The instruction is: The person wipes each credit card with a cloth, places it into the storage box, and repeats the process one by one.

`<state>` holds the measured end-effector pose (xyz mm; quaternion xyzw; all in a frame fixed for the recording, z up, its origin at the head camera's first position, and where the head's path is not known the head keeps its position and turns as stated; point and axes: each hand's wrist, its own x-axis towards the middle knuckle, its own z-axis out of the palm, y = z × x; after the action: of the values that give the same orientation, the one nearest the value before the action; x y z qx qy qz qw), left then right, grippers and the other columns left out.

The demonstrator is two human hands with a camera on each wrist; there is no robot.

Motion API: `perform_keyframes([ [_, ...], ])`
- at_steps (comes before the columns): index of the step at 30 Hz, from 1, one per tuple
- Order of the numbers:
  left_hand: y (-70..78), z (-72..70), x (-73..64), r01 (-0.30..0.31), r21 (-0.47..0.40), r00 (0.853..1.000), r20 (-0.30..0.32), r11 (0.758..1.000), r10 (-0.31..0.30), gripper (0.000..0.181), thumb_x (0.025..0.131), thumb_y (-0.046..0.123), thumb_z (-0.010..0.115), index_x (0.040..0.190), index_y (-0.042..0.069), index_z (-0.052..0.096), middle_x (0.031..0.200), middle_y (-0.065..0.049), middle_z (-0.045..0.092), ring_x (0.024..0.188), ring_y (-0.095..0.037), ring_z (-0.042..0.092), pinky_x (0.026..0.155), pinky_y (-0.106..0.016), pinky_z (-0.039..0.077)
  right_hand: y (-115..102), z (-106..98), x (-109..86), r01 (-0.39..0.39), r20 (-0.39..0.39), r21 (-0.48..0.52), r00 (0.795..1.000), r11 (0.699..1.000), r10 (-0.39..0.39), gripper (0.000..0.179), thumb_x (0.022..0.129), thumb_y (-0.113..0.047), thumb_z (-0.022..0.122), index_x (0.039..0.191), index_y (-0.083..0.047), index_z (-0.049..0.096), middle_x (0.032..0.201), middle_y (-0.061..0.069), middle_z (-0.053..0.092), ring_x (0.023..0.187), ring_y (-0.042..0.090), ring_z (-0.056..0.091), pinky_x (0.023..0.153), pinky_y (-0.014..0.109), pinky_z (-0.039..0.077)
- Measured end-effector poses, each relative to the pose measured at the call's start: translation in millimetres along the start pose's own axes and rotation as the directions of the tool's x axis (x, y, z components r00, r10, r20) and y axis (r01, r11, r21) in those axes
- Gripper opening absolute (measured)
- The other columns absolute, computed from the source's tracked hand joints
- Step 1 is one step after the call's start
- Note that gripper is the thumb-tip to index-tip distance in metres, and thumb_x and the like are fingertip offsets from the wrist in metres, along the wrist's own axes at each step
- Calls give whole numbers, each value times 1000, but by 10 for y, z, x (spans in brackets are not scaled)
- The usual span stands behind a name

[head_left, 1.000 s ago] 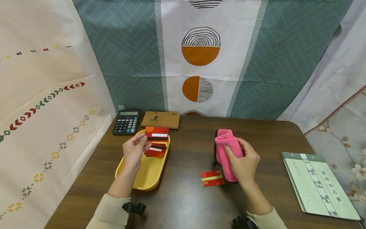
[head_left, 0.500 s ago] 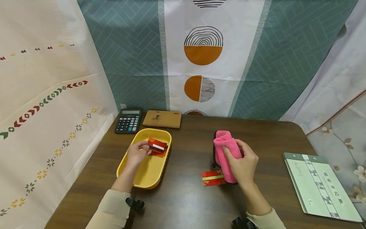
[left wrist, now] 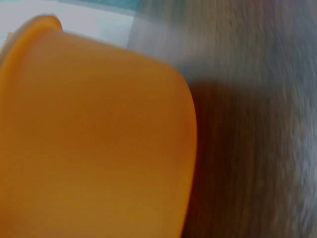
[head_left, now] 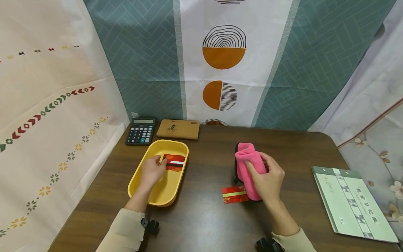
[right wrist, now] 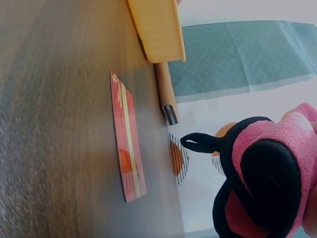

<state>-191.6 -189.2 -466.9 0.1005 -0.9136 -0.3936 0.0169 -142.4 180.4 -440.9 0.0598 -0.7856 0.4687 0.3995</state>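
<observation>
Inside the yellow tray (head_left: 160,189), my left hand (head_left: 151,171) is at the left edge of several stacked red cards (head_left: 174,163). Its thumb and fingers stand slightly apart beside the top card. Only the tray's outer wall (left wrist: 99,139) shows in the left wrist view, looking orange. My right hand (head_left: 269,176) grips a folded pink plush cloth (head_left: 250,162) with black edging and a small black loop (right wrist: 200,143), held over the table. Left of the cloth, a red card with a yellow stripe (head_left: 233,198) lies on the wood.
A black calculator (head_left: 140,131) and a tan wallet-like case (head_left: 178,129) lie behind the tray. A pale green book or folder (head_left: 352,203) lies at the right side of the brown table (head_left: 201,224). Patterned cloths (head_left: 151,63) hang around the table.
My left hand has lowered a red card into the tray, onto the other cards, and its fingers have come away from it. My right hand keeps holding the pink cloth in place.
</observation>
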Motion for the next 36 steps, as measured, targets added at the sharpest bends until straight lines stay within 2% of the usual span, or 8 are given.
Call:
perform_keyframes([
  [4,171,19,-90,-151,-27,981,-130,988,146,43,101,20,62,133,-8,60,129,-26,64,116,-42,63,98,-53,53,18,-15,25,-12,-23,-16,1000,1000,11,41,72,-5,91,110,0,74,97,13,75,74,13,62,71,6,49],
  [8,380,97,-215,-392,-87,909,-191,916,371,35,97,14,69,126,-5,66,125,-20,68,116,-37,64,100,-52,52,-46,-54,51,-55,-29,-12,998,998,54,40,73,-1,89,110,3,73,91,17,73,70,7,58,67,6,47],
  [12,588,194,-351,-530,-156,847,-127,833,515,34,95,14,72,127,2,68,127,-13,68,121,-30,62,104,-49,50,-253,-106,87,-85,-35,5,996,996,85,37,75,3,86,109,7,71,86,21,70,68,4,56,65,7,47],
  [21,907,620,-614,-647,-249,744,1,721,668,31,93,13,73,123,5,70,124,-6,70,117,-21,64,102,-43,52,-414,-187,108,-180,-94,53,978,982,185,36,80,3,82,112,9,69,87,22,69,69,-2,57,64,9,49],
  [24,905,816,-668,-639,-268,733,71,721,676,28,94,12,71,121,3,70,122,-8,70,116,-21,65,101,-41,52,-392,-209,105,-202,-99,57,973,978,207,35,80,2,82,112,9,69,87,13,69,69,-2,57,64,9,50],
  [29,820,1101,-743,-570,-277,739,240,774,630,31,97,16,69,124,0,68,123,-11,68,114,-23,64,98,-40,54,-357,-240,112,-224,-108,53,968,973,229,36,80,1,83,113,8,70,87,-10,65,69,-3,59,64,9,51],
  [32,754,1246,-769,-565,-200,733,325,801,598,36,97,21,69,127,1,67,122,-10,68,112,-23,64,99,-40,53,-348,-258,119,-235,-112,45,965,971,239,37,80,0,83,113,7,70,87,-16,64,69,-3,59,64,9,51],
  [36,729,1387,-794,-607,-66,726,360,792,586,41,92,29,75,125,5,68,119,-7,68,110,-24,62,99,-39,51,-334,-277,129,-241,-112,40,963,970,244,37,80,-1,83,114,7,70,87,-16,64,69,-3,59,63,9,51],
])
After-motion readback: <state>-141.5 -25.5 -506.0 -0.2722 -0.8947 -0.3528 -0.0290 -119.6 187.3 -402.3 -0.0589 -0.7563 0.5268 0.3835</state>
